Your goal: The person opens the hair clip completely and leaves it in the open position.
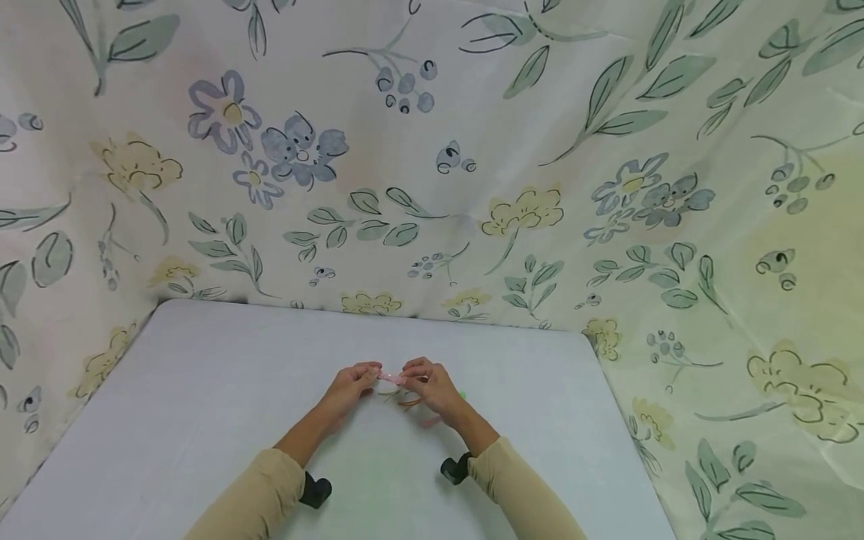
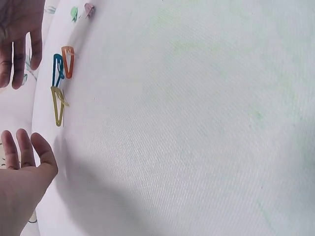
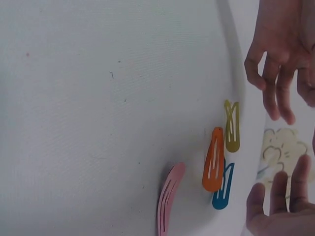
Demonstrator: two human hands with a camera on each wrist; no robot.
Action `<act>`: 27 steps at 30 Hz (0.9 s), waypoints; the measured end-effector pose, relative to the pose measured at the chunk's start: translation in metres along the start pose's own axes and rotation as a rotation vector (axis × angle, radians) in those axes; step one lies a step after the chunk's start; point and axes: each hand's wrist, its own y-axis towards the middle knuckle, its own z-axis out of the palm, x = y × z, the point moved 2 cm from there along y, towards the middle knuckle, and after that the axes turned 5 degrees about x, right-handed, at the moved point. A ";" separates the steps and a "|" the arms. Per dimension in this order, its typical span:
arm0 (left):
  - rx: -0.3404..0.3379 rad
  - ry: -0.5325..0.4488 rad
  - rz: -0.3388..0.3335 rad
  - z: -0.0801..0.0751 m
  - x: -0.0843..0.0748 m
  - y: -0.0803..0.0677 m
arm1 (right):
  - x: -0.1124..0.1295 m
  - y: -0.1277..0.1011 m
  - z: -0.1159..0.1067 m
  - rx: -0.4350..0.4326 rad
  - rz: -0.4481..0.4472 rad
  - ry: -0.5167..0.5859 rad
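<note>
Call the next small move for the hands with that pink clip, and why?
Probably set the pink hair clip down beside the others. Both the left hand and the right hand pinch it between them above the table, while the orange clip, blue clip, yellow clip and another pink clip already lie loose below.
</note>
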 end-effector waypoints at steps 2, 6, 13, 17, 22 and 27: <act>-0.012 0.030 0.011 0.000 0.000 0.000 | -0.001 0.000 0.000 -0.002 0.002 -0.016; -0.056 0.148 0.067 -0.002 0.004 0.004 | -0.002 -0.001 0.000 -0.012 -0.014 -0.112; -0.082 0.372 0.193 -0.004 0.008 0.005 | -0.009 -0.004 0.004 -0.025 -0.123 -0.457; -0.080 0.491 0.275 -0.003 0.013 0.005 | -0.013 -0.007 0.008 -0.028 -0.156 -0.533; -0.059 0.587 0.369 -0.003 0.015 0.005 | -0.017 -0.008 0.012 -0.047 -0.258 -0.663; -0.056 0.692 0.394 -0.004 0.017 0.002 | -0.017 -0.009 0.014 -0.037 -0.292 -0.773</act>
